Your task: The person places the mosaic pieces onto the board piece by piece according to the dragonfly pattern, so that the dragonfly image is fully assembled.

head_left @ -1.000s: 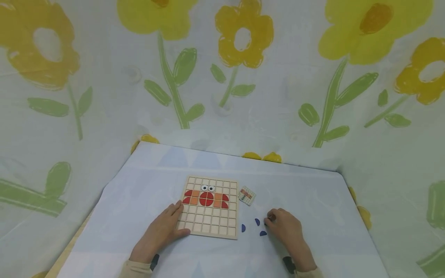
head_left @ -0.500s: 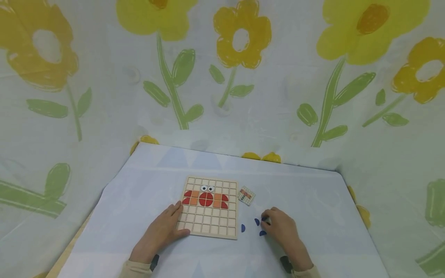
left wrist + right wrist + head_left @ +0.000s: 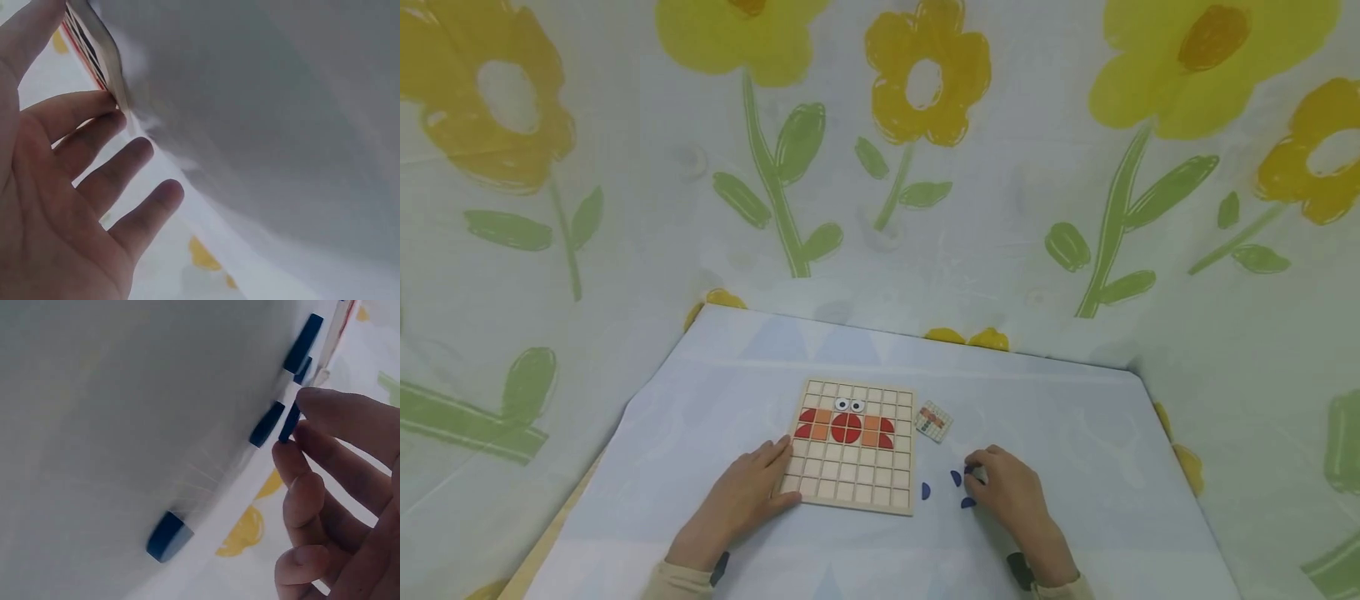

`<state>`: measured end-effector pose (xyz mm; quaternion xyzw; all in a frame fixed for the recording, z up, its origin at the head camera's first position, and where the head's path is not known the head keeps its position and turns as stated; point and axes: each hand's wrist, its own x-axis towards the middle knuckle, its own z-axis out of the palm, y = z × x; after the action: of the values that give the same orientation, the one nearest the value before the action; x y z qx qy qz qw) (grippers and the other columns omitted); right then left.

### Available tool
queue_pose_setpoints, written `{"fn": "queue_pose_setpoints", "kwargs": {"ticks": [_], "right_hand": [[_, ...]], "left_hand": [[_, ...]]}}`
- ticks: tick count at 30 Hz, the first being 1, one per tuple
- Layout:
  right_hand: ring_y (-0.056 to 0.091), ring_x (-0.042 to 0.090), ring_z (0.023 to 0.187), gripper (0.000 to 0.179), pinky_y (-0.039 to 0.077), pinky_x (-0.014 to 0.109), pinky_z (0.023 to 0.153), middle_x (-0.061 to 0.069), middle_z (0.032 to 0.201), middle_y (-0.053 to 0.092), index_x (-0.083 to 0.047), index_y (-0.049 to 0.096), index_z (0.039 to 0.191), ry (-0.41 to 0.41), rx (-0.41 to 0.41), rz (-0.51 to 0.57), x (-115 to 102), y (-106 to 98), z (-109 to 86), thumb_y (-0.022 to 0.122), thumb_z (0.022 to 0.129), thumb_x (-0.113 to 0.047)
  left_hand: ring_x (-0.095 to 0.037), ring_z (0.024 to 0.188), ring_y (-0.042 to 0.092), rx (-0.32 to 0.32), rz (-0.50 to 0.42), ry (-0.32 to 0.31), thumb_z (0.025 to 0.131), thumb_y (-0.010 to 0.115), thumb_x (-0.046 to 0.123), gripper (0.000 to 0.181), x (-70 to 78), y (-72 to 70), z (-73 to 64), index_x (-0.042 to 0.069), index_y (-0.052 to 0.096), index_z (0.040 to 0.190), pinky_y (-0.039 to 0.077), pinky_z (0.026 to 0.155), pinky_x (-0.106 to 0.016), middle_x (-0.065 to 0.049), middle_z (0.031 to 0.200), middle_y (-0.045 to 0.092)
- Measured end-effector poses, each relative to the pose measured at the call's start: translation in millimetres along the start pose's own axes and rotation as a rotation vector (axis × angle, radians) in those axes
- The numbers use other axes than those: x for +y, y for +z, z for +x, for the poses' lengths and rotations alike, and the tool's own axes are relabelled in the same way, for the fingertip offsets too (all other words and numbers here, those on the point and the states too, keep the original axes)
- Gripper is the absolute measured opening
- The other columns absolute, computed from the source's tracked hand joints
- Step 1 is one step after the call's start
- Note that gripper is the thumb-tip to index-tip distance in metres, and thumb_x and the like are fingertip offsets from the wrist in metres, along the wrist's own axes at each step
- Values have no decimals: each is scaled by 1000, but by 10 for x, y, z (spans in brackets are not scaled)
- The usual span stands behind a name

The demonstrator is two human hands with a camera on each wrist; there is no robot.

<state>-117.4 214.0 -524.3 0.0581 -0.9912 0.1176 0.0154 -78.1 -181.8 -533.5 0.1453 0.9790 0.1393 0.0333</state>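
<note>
A wooden grid board lies on the table, bearing red quarter-round tiles, orange square tiles and two eye tiles. My left hand rests against its left side, fingers fairly straight; in the left wrist view, fingertips of the hand touch the board's edge. To the right of the board, my right hand pinches a dark blue half-round tile between thumb and finger. Loose blue half-round tiles lie just left of that hand, several showing in the right wrist view.
A small pattern card lies by the board's upper right edge. The table has a pale cloth over it. Behind it hangs a flower-printed curtain.
My right hand has moved a little left, closer to the loose blue tiles. My left hand has shifted slightly left, its thumb drawn back along the board's near edge.
</note>
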Motion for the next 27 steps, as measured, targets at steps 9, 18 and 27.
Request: {"fn": "queue_pose_setpoints", "kwargs": {"ticks": [9, 18, 27], "right_hand": [[52, 5, 69, 25, 48, 18, 56, -9, 95, 69, -25, 78, 101, -103, 175, 72, -76, -44, -22, 89, 79, -24], [50, 5, 68, 28, 42, 15, 52, -10, 99, 70, -22, 77, 106, -310, 311, 182, -228, -73, 58, 89, 80, -20], [54, 6, 68, 29, 42, 14, 52, -10, 101, 69, -23, 77, 105, -401, 371, 215, -450, -70, 154, 90, 79, -21]], "left_hand": [[-38, 142, 42, -14, -21, 15, 92, 71, 49, 76, -19, -42, 7, 1, 51, 147, 39, 114, -58, -10, 157, 44], [-40, 139, 45, -29, -36, 7, 85, 79, 47, 78, -6, -72, 58, -1, 56, 142, 41, 113, -58, -13, 152, 49], [-39, 139, 46, -34, -61, -14, 84, 81, 45, 80, 5, -70, 64, -3, 55, 143, 42, 113, -53, -15, 152, 49]]}}
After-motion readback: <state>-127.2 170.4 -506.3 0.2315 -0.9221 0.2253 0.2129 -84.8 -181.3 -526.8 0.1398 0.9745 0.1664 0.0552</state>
